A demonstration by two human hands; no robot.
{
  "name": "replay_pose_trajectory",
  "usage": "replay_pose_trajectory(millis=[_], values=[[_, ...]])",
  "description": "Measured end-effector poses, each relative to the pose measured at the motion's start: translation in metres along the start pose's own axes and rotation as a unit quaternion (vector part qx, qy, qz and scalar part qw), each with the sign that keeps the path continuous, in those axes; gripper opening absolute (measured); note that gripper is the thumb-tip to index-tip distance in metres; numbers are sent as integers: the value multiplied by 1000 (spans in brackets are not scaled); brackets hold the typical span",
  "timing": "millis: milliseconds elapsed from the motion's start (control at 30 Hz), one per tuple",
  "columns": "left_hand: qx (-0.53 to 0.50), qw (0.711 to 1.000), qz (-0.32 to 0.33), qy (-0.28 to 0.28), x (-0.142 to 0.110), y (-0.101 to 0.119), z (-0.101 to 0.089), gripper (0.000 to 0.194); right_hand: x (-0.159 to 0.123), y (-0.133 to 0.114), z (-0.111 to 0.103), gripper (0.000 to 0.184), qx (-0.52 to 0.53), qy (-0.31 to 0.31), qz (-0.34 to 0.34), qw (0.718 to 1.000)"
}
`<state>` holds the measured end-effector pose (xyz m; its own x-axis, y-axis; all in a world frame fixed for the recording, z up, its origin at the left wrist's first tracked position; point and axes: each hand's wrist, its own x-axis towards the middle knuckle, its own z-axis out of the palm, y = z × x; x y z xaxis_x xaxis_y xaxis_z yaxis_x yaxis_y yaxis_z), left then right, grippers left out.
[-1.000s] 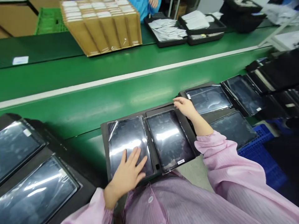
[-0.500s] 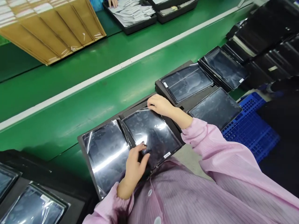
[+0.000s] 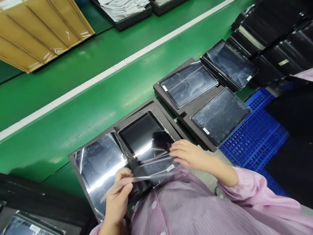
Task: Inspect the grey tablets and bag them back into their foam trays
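Observation:
A flat black screen panel (image 3: 144, 137) lies in front of me on a dark grey foam tray (image 3: 137, 120). A clear protective film (image 3: 156, 171) with a small white label is folded back from its far part toward my body. My left hand (image 3: 119, 192) pinches the film's loose edge near the panel's left side. At the panel's right edge, my right hand (image 3: 188, 153) has its fingers stretched out, touching the edge beside the fold. Left of this panel lies another film-covered panel (image 3: 102, 166) on the same tray.
A second foam tray (image 3: 158, 85) to the right carries film-covered panels (image 3: 221, 116). Beyond stand black stacks (image 3: 271, 23) and a blue plastic pallet (image 3: 254, 130). Across the green bench (image 3: 97, 98) are brown cardboard dividers (image 3: 49, 29) and a black bin (image 3: 134, 16) of white packets.
The film has come off the panel's far part and folds toward me. My right hand moved from the far corner to the right edge; my left hand shifted left and now pinches the film.

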<state>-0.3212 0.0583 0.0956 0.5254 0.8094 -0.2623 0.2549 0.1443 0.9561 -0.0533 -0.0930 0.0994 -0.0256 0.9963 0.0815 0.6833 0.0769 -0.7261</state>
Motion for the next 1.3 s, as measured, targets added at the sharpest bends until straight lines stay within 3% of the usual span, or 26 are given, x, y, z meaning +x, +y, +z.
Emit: replay_pose_trajectory(millis=[67, 133, 167, 267, 333, 433, 633, 867, 1067, 1167, 1233, 1300], values=[[6, 998, 5, 55, -1, 14, 4, 24, 0, -8, 13, 25, 48, 27, -8, 998], [16, 995, 0, 103, 1, 30, 11, 17, 1, -20, 17, 32, 142, 45, 37, 988], [36, 991, -4, 129, 5, 36, 16, 23, 3, -25, 17, 40, 181, 60, 85, 978], [168, 968, -6, 186, 24, 40, 30, 65, 10, -25, 14, 58, 233, 106, 227, 940], [263, 950, 5, 170, 42, 33, 37, 64, 15, -15, 17, 56, 227, 125, 256, 931], [371, 921, 14, 114, 65, 24, 44, 47, 19, 1, 27, 44, 209, 150, 243, 935], [562, 824, -54, 49, 76, 28, 52, 51, 16, 7, 41, 43, 217, 148, 299, 917], [617, 786, -41, -5, 80, 31, 52, 46, 18, 7, 41, 45, 215, 139, 332, 908], [647, 753, -110, -40, 86, 44, 59, 48, 22, 6, 39, 46, 187, 109, 360, 907], [661, 736, -133, -53, 93, 50, 56, 47, 29, 8, 38, 43, 109, 64, 348, 929], [684, 721, -96, -50, 90, 54, 53, 45, 33, 6, 35, 42, 10, 27, 329, 944], [704, 710, 16, -20, 76, 55, 52, 43, 33, 0, 27, 44, -96, -25, 313, 944]])
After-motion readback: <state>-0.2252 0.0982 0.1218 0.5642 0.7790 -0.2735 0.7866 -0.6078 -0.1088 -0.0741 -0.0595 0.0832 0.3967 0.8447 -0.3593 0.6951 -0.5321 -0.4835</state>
